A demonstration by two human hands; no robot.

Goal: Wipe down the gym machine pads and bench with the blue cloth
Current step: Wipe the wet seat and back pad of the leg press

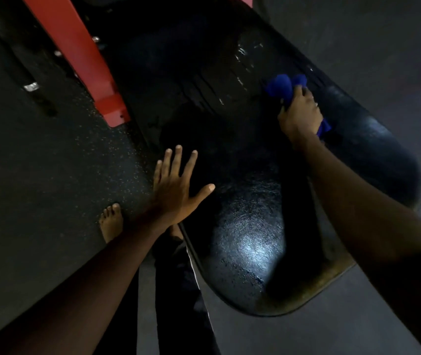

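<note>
Blue cloth, bunched on the far right part of the bench and gripped by the right hand, whose fingers curl over it and press it to the black padding; one fold shows beyond the fingers, another behind the wrist. The cloth looks soft, light and limp, so it is best held wadded in the palm rather than by a corner. The vinyl is glossy and streaked beside the cloth, so it is probably damp and slick under pressure. The left hand lies flat with fingers spread and holds nothing, at the bench's near left edge; contact cannot be judged. Left of the bench are a red frame bar, a bare foot and speckled floor. Count: one cloth, two hands, one red bar, one foot clearly visible; the dim light hides whether the padding is one section or two.
</note>
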